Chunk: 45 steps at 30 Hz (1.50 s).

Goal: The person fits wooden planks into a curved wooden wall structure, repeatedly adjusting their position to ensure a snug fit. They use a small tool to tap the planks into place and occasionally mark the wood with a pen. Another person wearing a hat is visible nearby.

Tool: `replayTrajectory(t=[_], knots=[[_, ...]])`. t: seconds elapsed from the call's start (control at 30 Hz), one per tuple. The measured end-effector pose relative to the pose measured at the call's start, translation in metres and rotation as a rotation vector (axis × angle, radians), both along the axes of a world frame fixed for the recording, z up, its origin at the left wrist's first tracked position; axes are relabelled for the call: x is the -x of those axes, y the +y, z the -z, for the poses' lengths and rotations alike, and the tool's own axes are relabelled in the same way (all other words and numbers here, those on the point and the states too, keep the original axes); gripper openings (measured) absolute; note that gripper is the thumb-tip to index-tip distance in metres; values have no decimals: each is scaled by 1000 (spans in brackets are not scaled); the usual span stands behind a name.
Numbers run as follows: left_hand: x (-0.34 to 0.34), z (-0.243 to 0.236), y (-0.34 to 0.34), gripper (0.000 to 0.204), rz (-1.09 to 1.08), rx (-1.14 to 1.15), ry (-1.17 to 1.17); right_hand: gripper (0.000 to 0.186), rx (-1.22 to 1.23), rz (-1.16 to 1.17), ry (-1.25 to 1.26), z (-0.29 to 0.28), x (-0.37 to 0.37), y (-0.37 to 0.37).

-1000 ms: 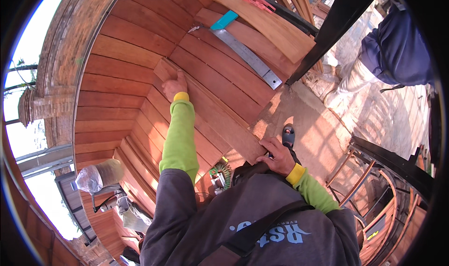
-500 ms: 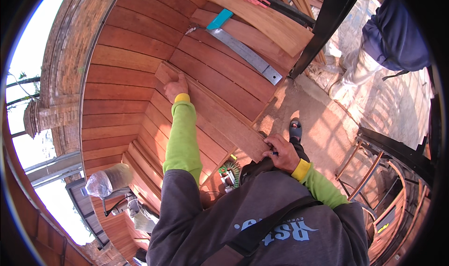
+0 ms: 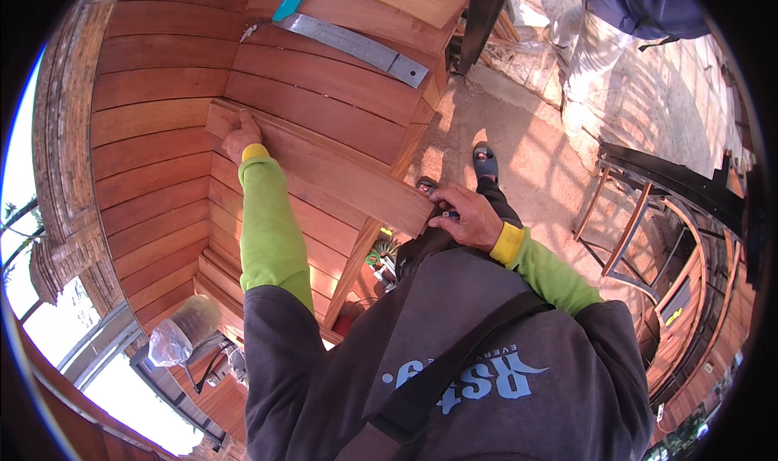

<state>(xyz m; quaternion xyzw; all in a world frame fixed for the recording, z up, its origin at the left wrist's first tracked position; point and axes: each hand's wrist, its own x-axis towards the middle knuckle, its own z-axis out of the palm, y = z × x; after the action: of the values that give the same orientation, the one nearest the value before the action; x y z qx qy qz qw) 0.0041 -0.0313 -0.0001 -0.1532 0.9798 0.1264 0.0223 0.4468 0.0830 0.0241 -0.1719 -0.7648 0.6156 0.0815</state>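
One board [image 3: 340,177] lies across the bench [image 3: 324,96] | left hand [image 3: 241,139] on its far end, finger grip unclear | right hand [image 3: 472,218] at near end, fingers clamped on dark tool [image 3: 452,215] | steady, flat pressure likely helps

Sunlit, glaring sky [image 3: 138,412], barred shadows [image 3: 545,210], bent edges

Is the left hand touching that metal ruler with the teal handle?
Apart. The head view shows bare reddish boards in the gap between the left hand and the metal ruler.
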Motion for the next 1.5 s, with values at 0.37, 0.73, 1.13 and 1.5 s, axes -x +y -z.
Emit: replayTrajectory(t=[0.37,0.73,1.13,1.5], knots=[[7,-1,4,93,126,86,-21,39,18,158,-2,8,-8,-15],[5,-3,3,79,155,141,12,60,-284,85,12,-2,-4,-15],[5,-7,-1,96,128,100,4,74,-562,-123,-103,-27,15,-12],[-2,-8,4,97,138,60,-3,64,-708,-26,-98,-26,21,-24]])
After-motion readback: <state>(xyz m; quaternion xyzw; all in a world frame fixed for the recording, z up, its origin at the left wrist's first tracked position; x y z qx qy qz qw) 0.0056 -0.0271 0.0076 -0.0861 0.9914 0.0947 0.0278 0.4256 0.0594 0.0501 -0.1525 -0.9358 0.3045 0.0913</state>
